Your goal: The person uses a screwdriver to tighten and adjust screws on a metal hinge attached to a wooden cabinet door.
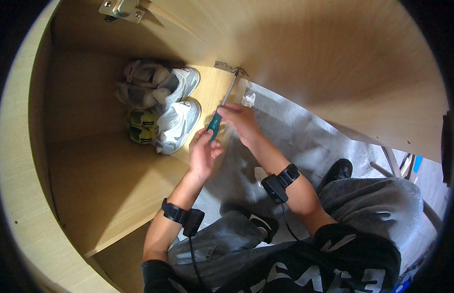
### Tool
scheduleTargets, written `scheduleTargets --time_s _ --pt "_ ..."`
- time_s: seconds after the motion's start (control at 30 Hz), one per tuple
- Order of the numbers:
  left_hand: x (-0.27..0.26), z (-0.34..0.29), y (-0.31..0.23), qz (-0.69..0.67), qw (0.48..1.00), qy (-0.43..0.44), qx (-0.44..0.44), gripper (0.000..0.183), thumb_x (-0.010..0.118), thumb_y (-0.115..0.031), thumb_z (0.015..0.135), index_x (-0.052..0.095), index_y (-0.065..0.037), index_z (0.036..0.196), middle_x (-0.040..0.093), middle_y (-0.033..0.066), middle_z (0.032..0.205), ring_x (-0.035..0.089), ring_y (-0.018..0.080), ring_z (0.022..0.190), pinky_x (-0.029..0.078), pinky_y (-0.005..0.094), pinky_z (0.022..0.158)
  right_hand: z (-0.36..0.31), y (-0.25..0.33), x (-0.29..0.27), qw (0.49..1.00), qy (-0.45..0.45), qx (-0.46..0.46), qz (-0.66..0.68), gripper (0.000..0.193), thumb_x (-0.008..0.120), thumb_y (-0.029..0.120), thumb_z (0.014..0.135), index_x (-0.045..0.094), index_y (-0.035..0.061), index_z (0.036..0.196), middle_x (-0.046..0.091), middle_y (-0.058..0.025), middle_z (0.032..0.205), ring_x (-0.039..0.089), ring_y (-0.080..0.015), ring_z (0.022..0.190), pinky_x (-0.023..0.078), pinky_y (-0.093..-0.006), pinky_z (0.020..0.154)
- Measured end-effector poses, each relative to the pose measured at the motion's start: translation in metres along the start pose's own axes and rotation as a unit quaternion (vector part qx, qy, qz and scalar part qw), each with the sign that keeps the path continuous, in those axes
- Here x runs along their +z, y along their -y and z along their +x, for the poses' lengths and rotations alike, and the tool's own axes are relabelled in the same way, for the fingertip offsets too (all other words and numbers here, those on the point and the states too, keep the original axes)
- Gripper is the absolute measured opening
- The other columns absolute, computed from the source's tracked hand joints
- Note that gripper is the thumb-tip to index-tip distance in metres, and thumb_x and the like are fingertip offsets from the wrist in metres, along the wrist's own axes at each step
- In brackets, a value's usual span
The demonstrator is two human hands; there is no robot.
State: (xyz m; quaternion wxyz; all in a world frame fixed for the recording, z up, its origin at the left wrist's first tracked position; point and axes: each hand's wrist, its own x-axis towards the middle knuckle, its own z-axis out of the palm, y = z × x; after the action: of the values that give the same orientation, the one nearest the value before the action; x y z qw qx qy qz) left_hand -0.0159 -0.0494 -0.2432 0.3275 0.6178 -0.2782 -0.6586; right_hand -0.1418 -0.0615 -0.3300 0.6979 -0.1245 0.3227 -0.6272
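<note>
A screwdriver (214,128) with a green handle and a long metal shaft slants up and to the right. My left hand (203,151) is closed around the lower end of its handle. Where handle meets shaft, the fingers of my right hand (238,119) pinch it. The screwdriver's tip reaches a metal hinge (240,72) at the inner corner, where the open wooden door (329,63) meets the cabinet. Whether the tip sits in a screw is too small to tell.
White sneakers (179,122) and darker shoes (144,73) stand on the cabinet shelf (124,205), left of my hands. A second hinge (122,9) is at the top left. Crumpled white paper (248,100) lies on the grey floor. Metal legs (392,161) stand at the right.
</note>
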Motion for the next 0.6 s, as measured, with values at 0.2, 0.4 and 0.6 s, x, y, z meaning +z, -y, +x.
scheduleTargets --time_s 0.2,0.4,0.6 --pt "-0.008 0.009 0.002 -0.046 0.997 0.043 -0.039 0.029 0.049 -0.036 0.093 0.050 -0.008 0.101 0.054 0.0014 0.074 0.046 0.0095 0.056 0.043 0.0237 0.050 0.029 0.015 -0.018 0.977 0.047 -0.097 0.182 0.032 0.045 0.013 0.092 0.051 -0.0069 0.115 0.059 -0.0182 0.113 0.057 -0.0256 0.104 0.045 -0.0356 0.093" --pt "-0.016 0.009 0.000 -0.078 0.994 0.032 -0.065 0.025 0.049 -0.037 0.093 0.049 -0.012 0.096 0.058 0.0047 0.073 0.047 0.0095 0.055 0.040 0.0239 0.049 0.055 0.044 -0.004 0.909 0.020 -0.018 0.415 0.027 0.043 0.011 0.090 0.055 -0.0044 0.108 0.057 -0.0188 0.118 0.055 -0.0281 0.108 0.044 -0.0379 0.094" --pt "-0.005 0.001 -0.003 -0.074 0.995 0.051 -0.050 0.019 0.051 -0.026 0.090 0.040 -0.016 0.101 0.061 0.0089 0.077 0.049 0.0118 0.056 0.043 0.0266 0.051 0.066 0.038 -0.011 0.856 0.068 -0.010 0.513 0.016 0.049 0.011 0.087 0.060 0.0013 0.092 0.062 -0.0140 0.107 0.060 -0.0252 0.098 0.048 -0.0361 0.087"
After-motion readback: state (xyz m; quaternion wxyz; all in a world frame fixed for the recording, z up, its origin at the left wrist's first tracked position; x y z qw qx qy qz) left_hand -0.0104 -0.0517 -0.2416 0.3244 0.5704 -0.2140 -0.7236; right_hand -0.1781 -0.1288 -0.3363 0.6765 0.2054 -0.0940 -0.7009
